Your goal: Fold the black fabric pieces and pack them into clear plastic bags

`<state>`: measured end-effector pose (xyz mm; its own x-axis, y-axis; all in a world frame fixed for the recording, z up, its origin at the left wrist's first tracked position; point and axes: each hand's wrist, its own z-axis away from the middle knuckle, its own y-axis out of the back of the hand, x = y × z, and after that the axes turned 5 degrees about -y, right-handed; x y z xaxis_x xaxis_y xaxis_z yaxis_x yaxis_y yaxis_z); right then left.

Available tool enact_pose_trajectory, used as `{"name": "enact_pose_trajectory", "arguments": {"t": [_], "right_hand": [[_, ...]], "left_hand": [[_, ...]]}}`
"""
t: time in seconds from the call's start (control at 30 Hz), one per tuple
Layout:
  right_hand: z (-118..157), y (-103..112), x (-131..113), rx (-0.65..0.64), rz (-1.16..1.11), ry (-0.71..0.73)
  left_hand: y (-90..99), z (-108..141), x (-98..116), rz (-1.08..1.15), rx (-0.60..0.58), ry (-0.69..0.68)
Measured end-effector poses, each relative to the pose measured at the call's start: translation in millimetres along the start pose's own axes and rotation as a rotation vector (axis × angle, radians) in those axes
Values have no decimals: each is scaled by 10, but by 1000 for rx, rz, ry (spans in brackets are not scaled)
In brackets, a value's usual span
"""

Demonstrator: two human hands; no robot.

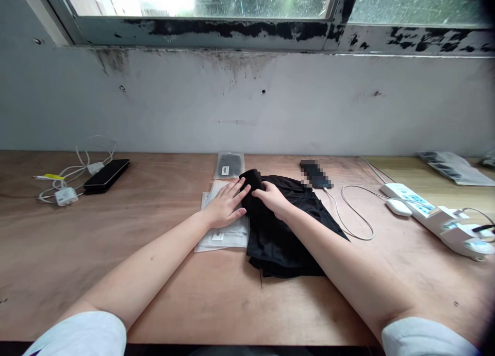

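Black folded cloth, perhaps a garment (286,242), lies in the middle of the table, its upper left part lifted or folded up. My right hand (273,199) is closed on that upper part, thumb pointing left and the other fingers mostly hidden. From the left, my left hand (228,204) reaches in with fingers spread, the fingertips touching the black cloth. Beneath my left hand are flat whitish plastic bags (222,240) with a small label. Just behind them sits a clear bag (230,164) with something dark and a barcode label inside.
A phone (317,174) on a white cable lies behind the cloth. To the right are a white power strip (410,196) with plugs and a grey plastic bag (456,168). At left, a black case (107,176) lies beside a charger (66,196) with tangled cable.
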<state>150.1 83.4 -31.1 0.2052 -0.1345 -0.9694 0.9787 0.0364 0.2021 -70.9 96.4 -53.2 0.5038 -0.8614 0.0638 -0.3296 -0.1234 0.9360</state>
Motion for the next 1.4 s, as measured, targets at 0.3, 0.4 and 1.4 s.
{"name": "enact_pose_trajectory", "arguments": {"t": [0.3,0.4,1.4], "right_hand": [[-140,204,154,-163,-666,-214],[-187,214,193,-168,-685,-246],[0,92,125,-19,-677,-221]], "left_hand": [[-7,-49,452,-114,-33,425],[-62,-82,563,-121,-21,481],[-54,-154,445,-226,-60,542]]}}
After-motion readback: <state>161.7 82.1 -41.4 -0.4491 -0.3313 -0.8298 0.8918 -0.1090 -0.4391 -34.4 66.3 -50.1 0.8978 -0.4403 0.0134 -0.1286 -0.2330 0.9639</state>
